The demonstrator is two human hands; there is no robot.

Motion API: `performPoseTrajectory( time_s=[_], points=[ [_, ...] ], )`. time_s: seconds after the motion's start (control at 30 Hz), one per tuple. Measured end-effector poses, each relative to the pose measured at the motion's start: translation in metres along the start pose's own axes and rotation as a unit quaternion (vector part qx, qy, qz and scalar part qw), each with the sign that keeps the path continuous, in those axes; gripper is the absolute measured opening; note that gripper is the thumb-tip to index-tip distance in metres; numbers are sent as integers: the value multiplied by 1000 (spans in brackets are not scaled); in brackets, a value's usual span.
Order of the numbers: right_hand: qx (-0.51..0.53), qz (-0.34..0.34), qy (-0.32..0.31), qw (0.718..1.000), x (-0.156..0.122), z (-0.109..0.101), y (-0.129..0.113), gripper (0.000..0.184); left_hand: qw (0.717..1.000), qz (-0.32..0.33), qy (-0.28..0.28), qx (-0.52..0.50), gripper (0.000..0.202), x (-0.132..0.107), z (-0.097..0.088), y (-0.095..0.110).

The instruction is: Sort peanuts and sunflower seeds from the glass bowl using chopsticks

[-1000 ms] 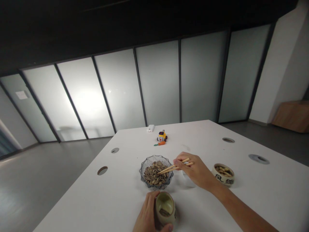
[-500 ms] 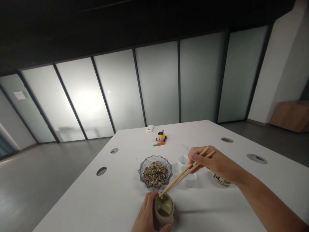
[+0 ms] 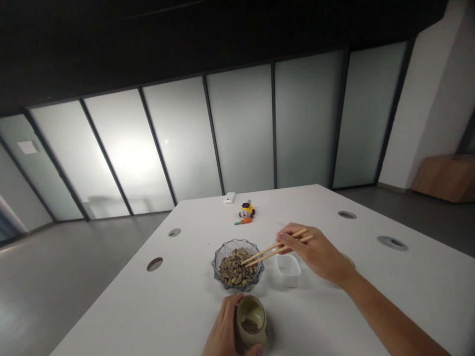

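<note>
**Wooden chopsticks [image 3: 263, 258] meeting sunflower seeds [image 3: 237, 271]**

Right hand [image 3: 308, 249] is gripping the chopsticks; their tips are touching the seeds in a scalloped glass bowl [image 3: 237, 244] on the white table [image 3: 148, 306]. Left hand [image 3: 224, 329] is grasping a ceramic cup [image 3: 257, 338], near side, some seeds lying inside. White square container [image 3: 292, 281] is standing just right of the bowl. Far side: toy vehicle [image 3: 246, 211], toy carrot [image 3: 245, 221].

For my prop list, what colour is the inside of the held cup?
The cup is pale yellowish green inside, seen best in the head view.
</note>
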State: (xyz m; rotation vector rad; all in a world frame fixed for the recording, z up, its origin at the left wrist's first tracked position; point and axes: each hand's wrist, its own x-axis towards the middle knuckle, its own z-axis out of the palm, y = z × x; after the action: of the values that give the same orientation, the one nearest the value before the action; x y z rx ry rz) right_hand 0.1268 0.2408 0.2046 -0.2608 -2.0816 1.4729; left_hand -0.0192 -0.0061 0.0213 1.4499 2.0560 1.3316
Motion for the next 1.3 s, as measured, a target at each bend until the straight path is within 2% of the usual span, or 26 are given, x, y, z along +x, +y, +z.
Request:
performPoseTrajectory(
  time_s=[0.27, 0.47, 0.7, 0.87, 1.03, 1.17, 1.3],
  points=[
    [-63, -22, -27, 997, 0, 19, 22, 49, 1000, 2, -4, -1, 81, 1, 2, 0],
    [-61, -28, -28, 997, -1, 25, 23, 45, 1000, 1, -9, -2, 79, 1, 1, 2],
    [-53, -20, -31, 998, -2, 27, 22, 48, 1000, 2, -7, -4, 79, 2, 0, 7],
    [-15, -19, -19, 1000, 0, 20, 20, 49, 1000, -4, -5, -1, 80, 1, 0, 4],
    [36, -1, -22, 999, 1, 1, 1, 52, 1000, -14, -4, 2, 80, 1, 0, 5],
    [49, 16, -53, 997, -3, -16, -19, 55, 1000, -27, -4, 0, 80, 1, 0, 9],
    [55, 36, -123, 990, -9, -21, -23, 52, 1000, -22, -8, -3, 76, 1, 0, 11]
  ],
)
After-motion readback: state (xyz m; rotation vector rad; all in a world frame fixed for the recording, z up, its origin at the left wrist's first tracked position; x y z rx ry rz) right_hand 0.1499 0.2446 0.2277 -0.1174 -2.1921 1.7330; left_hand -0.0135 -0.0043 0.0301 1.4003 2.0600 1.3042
